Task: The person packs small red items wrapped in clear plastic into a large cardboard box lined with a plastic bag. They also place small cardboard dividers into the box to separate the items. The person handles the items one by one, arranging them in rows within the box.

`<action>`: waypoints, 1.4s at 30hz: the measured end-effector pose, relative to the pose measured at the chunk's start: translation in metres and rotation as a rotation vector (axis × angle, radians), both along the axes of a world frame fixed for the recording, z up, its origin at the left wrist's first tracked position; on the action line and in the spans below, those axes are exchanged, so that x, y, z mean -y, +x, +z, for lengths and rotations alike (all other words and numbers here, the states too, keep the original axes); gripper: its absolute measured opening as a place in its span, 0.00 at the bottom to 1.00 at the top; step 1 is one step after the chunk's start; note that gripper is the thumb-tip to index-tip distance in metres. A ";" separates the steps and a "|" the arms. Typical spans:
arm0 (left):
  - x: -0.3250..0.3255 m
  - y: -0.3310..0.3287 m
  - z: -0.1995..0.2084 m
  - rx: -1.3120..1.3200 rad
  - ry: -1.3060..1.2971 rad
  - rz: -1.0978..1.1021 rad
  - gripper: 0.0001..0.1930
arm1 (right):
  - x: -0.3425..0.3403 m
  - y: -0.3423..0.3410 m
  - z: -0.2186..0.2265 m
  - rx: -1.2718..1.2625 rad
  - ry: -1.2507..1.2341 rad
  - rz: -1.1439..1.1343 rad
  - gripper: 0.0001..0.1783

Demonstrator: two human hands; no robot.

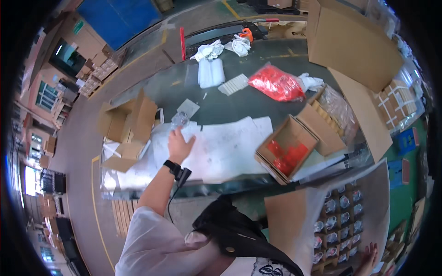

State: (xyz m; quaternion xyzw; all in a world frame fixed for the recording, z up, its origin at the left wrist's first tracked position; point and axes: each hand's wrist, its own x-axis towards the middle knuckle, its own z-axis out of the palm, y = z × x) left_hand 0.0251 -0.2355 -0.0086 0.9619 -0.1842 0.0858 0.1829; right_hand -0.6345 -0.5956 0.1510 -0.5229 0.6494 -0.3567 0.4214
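Observation:
My left hand (181, 146) reaches over the white sheets (221, 142) on the table, thumb spread away from the fingers. Its fingertips are at a small clear, glass-like piece (180, 120); whether they touch it I cannot tell. At the lower right, my right hand (368, 260) is beside a large carton (287, 216), with its fingers stretched out and nothing visible in them. Several clear round pieces (344, 201) stand inside that carton between cardboard dividers, some with red showing in them.
An open carton (120, 124) stands left on the table. To the right is a smaller carton (287, 147) holding red pieces. Farther back lie a red-filled plastic bag (277, 83), a white pack (211, 72) and white gloves (209, 50). A tall carton (352, 43) rises at far right.

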 end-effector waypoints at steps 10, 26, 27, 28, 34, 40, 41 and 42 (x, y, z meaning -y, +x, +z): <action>0.003 0.156 -0.080 -0.313 -0.329 -0.511 0.23 | -0.163 0.297 0.001 0.306 0.329 0.594 0.20; 0.099 -0.147 0.091 -1.775 -0.001 -1.293 0.30 | -0.137 0.075 -0.058 -0.074 -0.073 -0.113 0.34; 0.093 -0.154 0.077 -1.744 0.054 -1.195 0.29 | -0.116 0.030 -0.050 -0.250 -0.060 -0.201 0.33; 0.089 -0.163 0.061 -1.722 0.111 -1.108 0.28 | -0.097 -0.026 -0.055 -0.461 -0.064 -0.230 0.33; 0.058 -0.245 -0.033 -1.686 0.106 -0.448 0.20 | -0.018 -0.217 -0.180 -0.907 0.596 -0.190 0.35; 0.023 -0.282 -0.048 -1.607 0.101 -0.209 0.20 | -0.021 -0.228 -0.270 -0.827 0.543 -0.220 0.12; 0.027 -0.289 -0.045 -1.574 0.135 -0.229 0.20 | -0.017 -0.225 -0.285 -0.817 0.526 -0.232 0.12; 0.030 -0.294 -0.042 -1.541 0.169 -0.246 0.21 | -0.028 -0.227 -0.296 -0.881 0.524 0.011 0.12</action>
